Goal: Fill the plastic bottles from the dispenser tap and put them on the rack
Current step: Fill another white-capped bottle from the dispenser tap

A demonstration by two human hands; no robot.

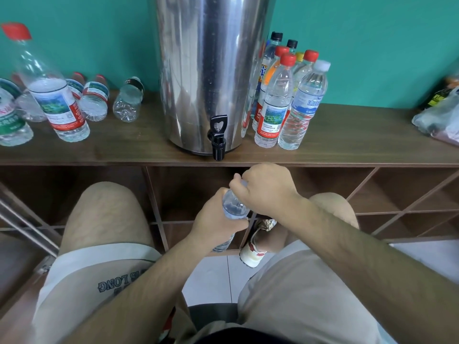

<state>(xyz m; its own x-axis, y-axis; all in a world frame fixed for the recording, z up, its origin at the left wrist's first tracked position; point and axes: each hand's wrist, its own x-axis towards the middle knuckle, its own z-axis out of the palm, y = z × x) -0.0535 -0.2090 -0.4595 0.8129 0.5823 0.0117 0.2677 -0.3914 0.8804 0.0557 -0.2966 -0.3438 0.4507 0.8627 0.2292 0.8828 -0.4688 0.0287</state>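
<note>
Teal wall backs a wooden counter (347, 135) where a steel dispenser (211, 70) stands, its black tap (218, 137) over the front edge. Capped bottles (285, 100) stand just right of it and toppled bottles (99, 100) lie at left. Below the tap, the left hand (216, 222) grips a clear bottle (233, 207). The right hand (265, 189) curls over its top, seemingly on the cap, which is hidden.

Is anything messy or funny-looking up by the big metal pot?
Yes. Left of the dispenser, some empty bottles lie tipped over in a jumble, while the upright bottles on its right stand neatly together. No spill shows.
</note>
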